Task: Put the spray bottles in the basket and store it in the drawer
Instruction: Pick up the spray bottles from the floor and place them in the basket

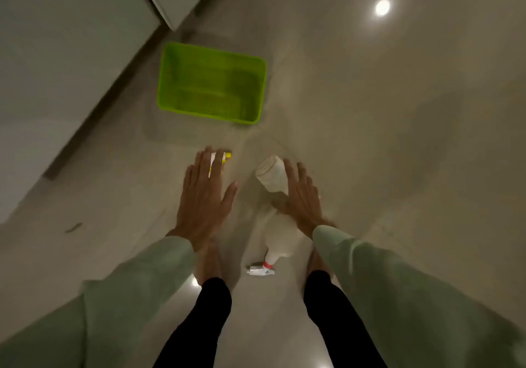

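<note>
A bright green plastic basket (212, 83) sits empty on the floor ahead of me. Below it, a spray bottle with a yellow nozzle (225, 158) lies mostly hidden under my left hand (203, 196), which hovers flat over it with fingers spread. A white bottle (271, 175) lies on the floor beside my right hand (301, 198), whose spread fingers rest against its right side. A white spray bottle with a red collar (274, 246) lies between my feet, nozzle pointing toward me.
White cabinet fronts (65, 63) run along the left with a dark toe gap below. The glossy tiled floor (398, 140) reflects a ceiling light. My legs in black trousers stand at the bottom of the view.
</note>
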